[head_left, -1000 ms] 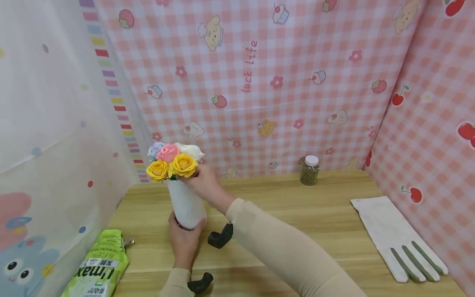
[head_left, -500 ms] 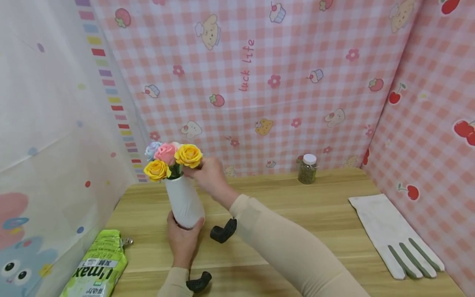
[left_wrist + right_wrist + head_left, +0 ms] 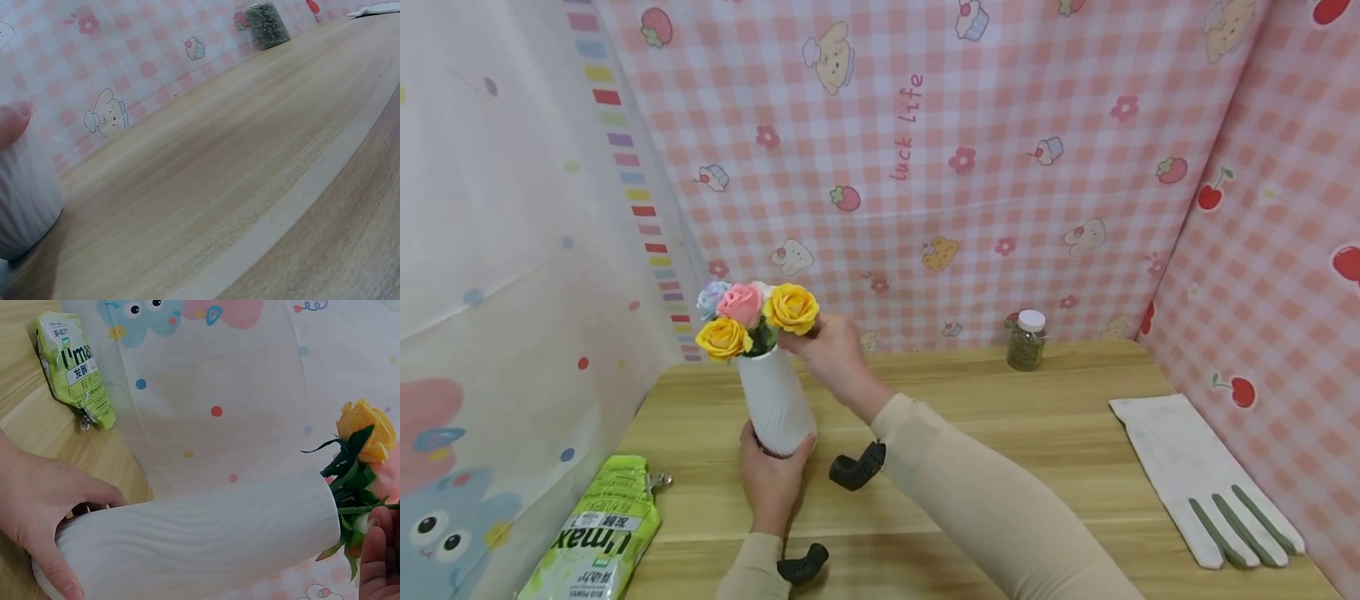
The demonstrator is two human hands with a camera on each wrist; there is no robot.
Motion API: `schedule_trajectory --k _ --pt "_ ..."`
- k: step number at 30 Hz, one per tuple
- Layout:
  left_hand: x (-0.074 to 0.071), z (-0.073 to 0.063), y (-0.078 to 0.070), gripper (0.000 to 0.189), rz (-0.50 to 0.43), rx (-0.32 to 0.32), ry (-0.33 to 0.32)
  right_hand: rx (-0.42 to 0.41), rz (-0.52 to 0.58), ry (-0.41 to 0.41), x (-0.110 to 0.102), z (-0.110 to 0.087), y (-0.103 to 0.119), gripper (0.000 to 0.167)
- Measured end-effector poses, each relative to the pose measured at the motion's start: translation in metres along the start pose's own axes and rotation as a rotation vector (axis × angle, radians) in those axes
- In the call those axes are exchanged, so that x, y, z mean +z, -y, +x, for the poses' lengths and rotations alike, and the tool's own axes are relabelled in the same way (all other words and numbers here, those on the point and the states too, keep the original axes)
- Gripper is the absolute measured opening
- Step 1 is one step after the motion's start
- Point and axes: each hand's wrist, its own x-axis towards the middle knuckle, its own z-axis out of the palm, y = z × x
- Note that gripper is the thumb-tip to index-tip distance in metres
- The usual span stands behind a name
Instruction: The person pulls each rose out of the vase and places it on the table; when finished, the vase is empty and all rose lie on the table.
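A white ribbed vase [image 3: 775,400] stands slightly tilted on the wooden table, holding a bunch of roses. My left hand [image 3: 771,483] grips its base, the thumb showing on the right side. Near the mouth, my right hand [image 3: 835,354] pinches the green stem [image 3: 359,510] of a yellow rose [image 3: 792,308]. Its bloom sits above the fingers, apart from the others. Another yellow rose [image 3: 723,338], a pink rose [image 3: 741,305] and a pale blue flower [image 3: 712,298] stay in the vase. A white flower is mostly hidden behind them.
A lime-green bag [image 3: 598,525] with a metal clip lies at the left. The jar with a white lid [image 3: 1026,342] stands at the back right. A white and grey-green glove [image 3: 1202,475] lies at the right. Patterned cloths enclose the back and sides.
My right hand has drawn the yellow rose up and to the right, away from the bunch. The white flower is now largely covered. My left hand keeps its grip on the vase.
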Motion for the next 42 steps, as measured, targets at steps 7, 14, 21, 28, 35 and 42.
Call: schedule_trajectory --k 7,14,21,28,35,42 --pt "0.002 -0.001 0.001 0.095 -0.009 -0.010 0.005 -0.009 -0.088 0.039 0.002 0.001 -0.007 0.023" --pt "0.004 -0.001 0.003 0.096 -0.012 -0.015 0.010 -0.074 -0.098 0.014 0.002 0.002 -0.004 0.019" --pt "0.003 0.001 0.003 0.096 -0.018 -0.001 -0.013 -0.166 0.091 -0.069 -0.008 0.000 0.008 0.018" --pt "-0.001 0.001 0.002 0.096 -0.010 -0.015 -0.019 -0.207 0.345 -0.152 -0.035 -0.005 0.010 0.025" --pt "-0.001 0.001 0.003 0.094 -0.006 -0.005 -0.030 -0.209 0.456 -0.243 -0.071 -0.009 0.006 0.019" --pt "0.001 0.000 0.000 0.092 -0.008 -0.009 -0.011 -0.114 0.575 -0.347 -0.136 -0.030 -0.010 0.021"
